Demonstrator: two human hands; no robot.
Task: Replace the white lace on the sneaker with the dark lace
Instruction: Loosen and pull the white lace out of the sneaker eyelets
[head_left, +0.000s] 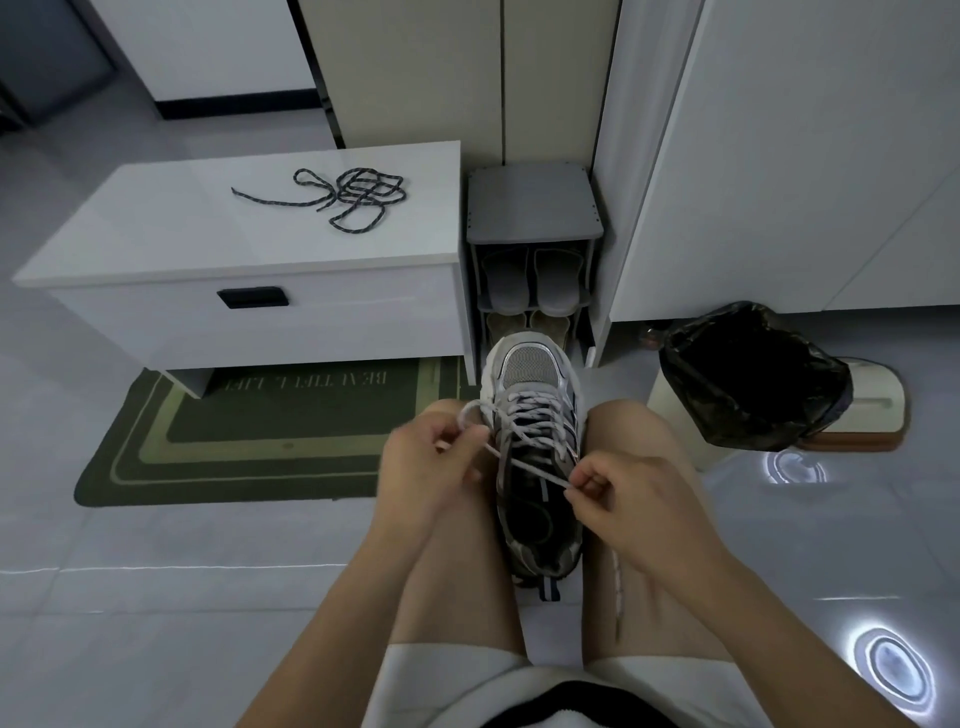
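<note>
Your two hands are working at the sneaker (535, 457), which sits wedged between your bare knees with its toe pointing away from you. The white lace (530, 423) is still threaded through the eyelets, criss-crossing the tongue just ahead of your hands.

Your left hand (428, 467) is pinched closed on one strand of the white lace, and a small loop of it curls up just beyond your fingertips, beside the sneaker's left edge. From that pinch the strand runs diagonally across the shoe's opening to your right hand (626, 501), which is clenched on the lace at the sneaker's right side. Behind your right hand a loose tail of the white lace trails down along your right thigh.

The dark lace (353, 197) lies well away from both hands, ahead and to the left, in a loose tangle on top of the white bench (156, 239). It touches nothing but the bench top.

Straight ahead of the sneaker's toe stands a small shoe rack (532, 249) holding slippers. To the right of your right hand sits a bin lined with a black bag (753, 379). A green doormat (249, 447) lies on the floor to the left of your left hand, partly under the bench.
</note>
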